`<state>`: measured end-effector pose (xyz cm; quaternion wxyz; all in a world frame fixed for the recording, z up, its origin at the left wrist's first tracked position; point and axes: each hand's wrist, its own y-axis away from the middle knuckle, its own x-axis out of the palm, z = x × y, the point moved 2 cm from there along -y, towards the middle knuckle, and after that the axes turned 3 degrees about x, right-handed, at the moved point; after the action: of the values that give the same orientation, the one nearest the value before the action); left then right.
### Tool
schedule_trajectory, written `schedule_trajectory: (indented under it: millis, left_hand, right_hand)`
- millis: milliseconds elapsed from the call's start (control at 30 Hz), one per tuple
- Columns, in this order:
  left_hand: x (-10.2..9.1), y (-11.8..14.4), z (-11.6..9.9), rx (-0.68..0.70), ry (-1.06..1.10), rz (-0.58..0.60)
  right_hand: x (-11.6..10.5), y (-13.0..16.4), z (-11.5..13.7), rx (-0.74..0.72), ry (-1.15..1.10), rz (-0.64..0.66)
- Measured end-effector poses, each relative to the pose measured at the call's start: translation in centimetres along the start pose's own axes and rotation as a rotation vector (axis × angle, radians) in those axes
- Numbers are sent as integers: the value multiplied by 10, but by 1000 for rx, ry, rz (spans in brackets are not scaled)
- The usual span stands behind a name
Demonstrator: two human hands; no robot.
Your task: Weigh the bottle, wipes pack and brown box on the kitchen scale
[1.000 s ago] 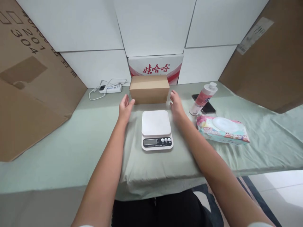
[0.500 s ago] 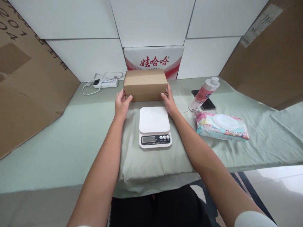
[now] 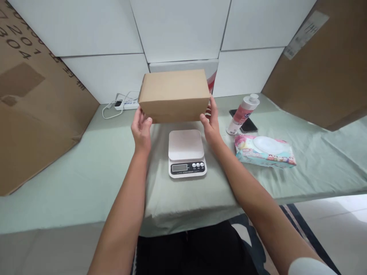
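Note:
A plain brown cardboard box (image 3: 174,94) hangs in the air above the far side of the table, held between both hands. My left hand (image 3: 141,129) grips its left end and my right hand (image 3: 211,124) grips its right end. Just below and in front of the box sits a white kitchen scale (image 3: 186,152) with a small display and buttons, standing on a folded pale green cloth (image 3: 183,194). Nothing lies on the scale's platform.
A pink-and-white bottle (image 3: 242,114) stands to the right beside a dark phone (image 3: 246,124), with a pack of wet wipes (image 3: 265,149) in front. A white power strip (image 3: 124,104) lies at the back left. Large cardboard sheets (image 3: 34,107) lean at both sides.
Both hands closed on the ends of the box and lifted it off the table; it now hangs higher and nearer, covering the red-lettered carton behind.

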<state>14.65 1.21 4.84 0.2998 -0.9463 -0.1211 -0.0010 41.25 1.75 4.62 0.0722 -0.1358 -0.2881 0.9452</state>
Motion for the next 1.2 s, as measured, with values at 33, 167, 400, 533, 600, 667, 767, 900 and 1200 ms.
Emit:
schedule_trajectory:
  millis: [33, 167, 400, 533, 600, 667, 767, 900, 1200]
  left_hand:
    - [-3, 10, -11, 12, 12, 11]
    - [-18, 65, -35, 11, 44, 88]
    - [-27, 109, -24, -59, 15, 111]
    - [-27, 108, -21, -63, -21, 96]
    - [-29, 109, -22, -64, -37, 85]
    - [-30, 110, -22, -59, -46, 69]
    - [-31, 111, -22, -49, -57, 40]
    - [-32, 111, -22, -46, -86, 21]
    - [-47, 100, -23, 3, -88, -165]
  right_hand:
    - [-8, 9, 10, -15, 16, -4]
    - [-35, 55, 28, -48, 62, -23]
    - [-41, 93, 10, -24, -5, -77]
    - [-40, 94, 7, -6, 5, -95]
    - [-40, 95, 7, -10, 7, -104]
    - [-39, 96, 6, -20, 4, -118]
    - [-39, 97, 6, -21, 8, -143]
    - [-38, 96, 6, -17, 21, -142]
    - [-47, 89, 5, -85, -21, -326]
